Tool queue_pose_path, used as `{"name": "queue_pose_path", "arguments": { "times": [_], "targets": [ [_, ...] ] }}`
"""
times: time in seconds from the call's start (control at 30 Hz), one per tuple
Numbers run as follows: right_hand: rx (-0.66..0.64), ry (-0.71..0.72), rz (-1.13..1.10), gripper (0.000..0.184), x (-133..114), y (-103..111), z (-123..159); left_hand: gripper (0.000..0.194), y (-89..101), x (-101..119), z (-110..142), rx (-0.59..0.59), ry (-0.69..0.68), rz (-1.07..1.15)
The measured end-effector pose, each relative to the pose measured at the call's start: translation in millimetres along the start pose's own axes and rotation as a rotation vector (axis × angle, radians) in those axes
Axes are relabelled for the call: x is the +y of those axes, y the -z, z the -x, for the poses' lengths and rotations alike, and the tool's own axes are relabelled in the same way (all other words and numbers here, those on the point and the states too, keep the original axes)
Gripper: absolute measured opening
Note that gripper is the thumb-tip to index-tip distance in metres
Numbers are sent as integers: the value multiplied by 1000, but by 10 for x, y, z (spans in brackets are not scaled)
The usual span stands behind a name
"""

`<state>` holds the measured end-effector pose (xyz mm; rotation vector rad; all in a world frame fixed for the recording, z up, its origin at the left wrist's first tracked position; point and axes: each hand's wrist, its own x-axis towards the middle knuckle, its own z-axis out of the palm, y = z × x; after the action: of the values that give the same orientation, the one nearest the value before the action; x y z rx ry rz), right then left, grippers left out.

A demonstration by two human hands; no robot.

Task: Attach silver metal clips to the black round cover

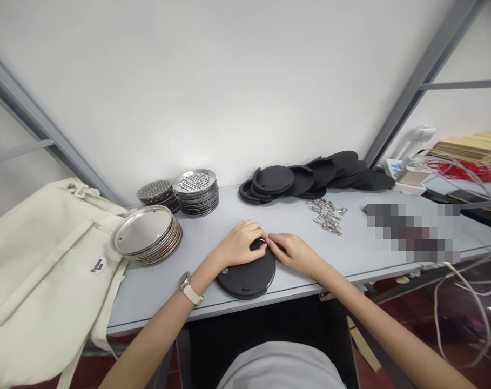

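Note:
A round black disc-shaped case (247, 278) lies flat near the table's front edge, with a small hole by its near rim and a thin coloured strip at its right edge. My left hand (241, 243) rests over its far part, fingers curled in a pinch. From the right, my right hand (291, 253) meets it, thumb and forefinger closed. Between the fingertips shows a glint of a small metal piece (262, 239), mostly hidden, at the case's far edge. Several silvery metal clips (328, 216) lie in a loose pile to the right.
Round metal plates (142, 229) are stacked at left, with stacked metal grater discs (194, 183) behind. More black cases (273, 180) overlap along the wall. A cream bag (46, 281) hangs over the left end. White cables (488, 270) loop at right, near red cords (464, 170).

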<state>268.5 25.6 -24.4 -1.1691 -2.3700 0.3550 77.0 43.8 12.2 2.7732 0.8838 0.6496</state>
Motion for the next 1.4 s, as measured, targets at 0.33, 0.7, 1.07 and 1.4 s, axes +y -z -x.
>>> {"name": "queue_pose_path", "arguments": {
  "times": [0.33, 0.7, 1.07, 1.4],
  "targets": [
    [15, -12, -82, 25, -18, 26, 4, 7, -3, 1, 9, 12, -6, 6],
    [30, -20, -160, 28, -18, 33, 8, 9, -4, -14, 9, 12, -12, 54],
    [23, -75, -232, 22, 2, 14, 16, 6, -18, -25, 14, 21, -6, 35],
    [38, -121, -334, 19, -17, 10, 16, 6, -17, -23, 18, 27, -21, -4]
  ]
}}
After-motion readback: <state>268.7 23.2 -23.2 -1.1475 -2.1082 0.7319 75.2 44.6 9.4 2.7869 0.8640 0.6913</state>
